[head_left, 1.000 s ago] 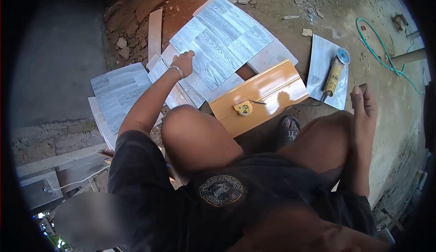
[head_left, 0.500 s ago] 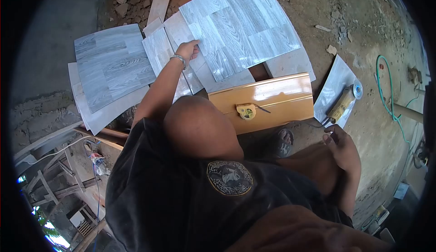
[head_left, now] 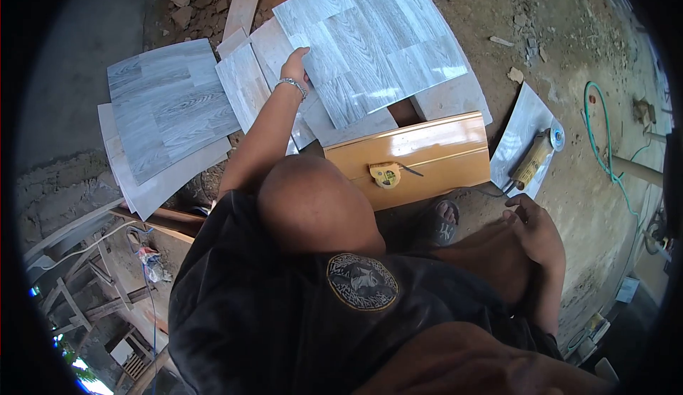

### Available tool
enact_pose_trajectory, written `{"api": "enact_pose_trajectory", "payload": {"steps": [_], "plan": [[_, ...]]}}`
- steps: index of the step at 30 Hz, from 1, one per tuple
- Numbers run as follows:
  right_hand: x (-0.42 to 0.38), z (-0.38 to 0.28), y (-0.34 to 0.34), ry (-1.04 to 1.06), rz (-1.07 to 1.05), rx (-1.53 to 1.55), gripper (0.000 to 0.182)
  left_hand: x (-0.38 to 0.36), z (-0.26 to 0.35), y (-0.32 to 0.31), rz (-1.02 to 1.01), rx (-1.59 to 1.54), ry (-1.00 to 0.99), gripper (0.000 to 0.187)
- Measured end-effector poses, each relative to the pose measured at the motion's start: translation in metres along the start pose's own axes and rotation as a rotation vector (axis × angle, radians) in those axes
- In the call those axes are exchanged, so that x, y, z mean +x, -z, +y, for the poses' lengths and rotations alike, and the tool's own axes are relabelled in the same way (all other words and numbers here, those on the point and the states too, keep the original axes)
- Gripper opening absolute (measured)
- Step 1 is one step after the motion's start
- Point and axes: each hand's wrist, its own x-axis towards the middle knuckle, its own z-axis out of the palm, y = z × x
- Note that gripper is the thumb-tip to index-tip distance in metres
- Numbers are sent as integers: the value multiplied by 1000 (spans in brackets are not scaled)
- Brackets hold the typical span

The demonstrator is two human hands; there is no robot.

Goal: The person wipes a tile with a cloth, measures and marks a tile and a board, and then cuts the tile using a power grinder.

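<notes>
My left hand, with a chain bracelet at its wrist, grips the left edge of a large grey wood-patterned tile; the fingers are partly hidden at that edge. The tile lies over pale boards or tiles. My right hand hangs over my right leg, fingers loosely bent and apart, with nothing visible in it. Just beyond its fingertips is an angle grinder with a cord, resting on a cut tile piece. A yellow tape measure sits on a glossy orange-brown panel before my knees.
More grey tiles lie stacked at the left, beside a narrow tile strip. A green hose curls on the dirt floor at the right. Rubble lies at the back, and wooden scraps at lower left.
My left hand has shifted slightly up along the tile's edge, its thumb now more extended. The view has moved a little; my right hand stays in place.
</notes>
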Motion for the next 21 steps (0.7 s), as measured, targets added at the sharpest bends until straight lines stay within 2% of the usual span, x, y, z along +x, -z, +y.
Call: {"api": "enact_pose_trajectory", "payload": {"steps": [1, 2, 4, 8, 10, 11, 13, 14, 16, 17, 19, 20, 21], "plan": [[0, 2, -1, -5, -2, -14, 34, -24, 7, -6, 5, -41, 17, 42], [1, 2, -1, 6, 4, -26, 34, -18, 6, -5, 3, -56, 9, 42], [1, 3, -2, -2, 14, -7, 34, -4, -5, 3, -118, -43, -63, 28], [-3, -1, -3, 23, 33, -29, 34, 8, -17, 10, -51, -4, -168, 28], [-5, -5, -2, -3, -2, -20, 33, 33, -27, 16, -34, 43, -205, 42], [-6, -5, -2, -36, -31, -19, 31, 41, -24, 19, -38, 51, -208, 42], [-10, -7, -4, -45, -17, -33, 32, 41, -21, 35, 105, 40, -316, 40], [-13, -7, -4, -40, -5, -55, 34, 38, -20, 47, 107, 46, -303, 40], [-15, 2, -8, -9, 8, -73, 34, 25, -9, 66, 313, 50, -352, 42], [-14, 6, -10, 29, 28, -91, 33, 19, -8, 74, 313, 50, -362, 42], [-11, 3, -10, 20, 19, -100, 33, 14, -11, 89, 305, 330, -382, 49], [-12, 1, -10, -4, 0, -116, 33, 16, -6, 98, 302, 329, -381, 49], [-10, -1, -10, -8, 0, -120, 33, 14, 2, 107, 240, 606, -381, 55]]}}
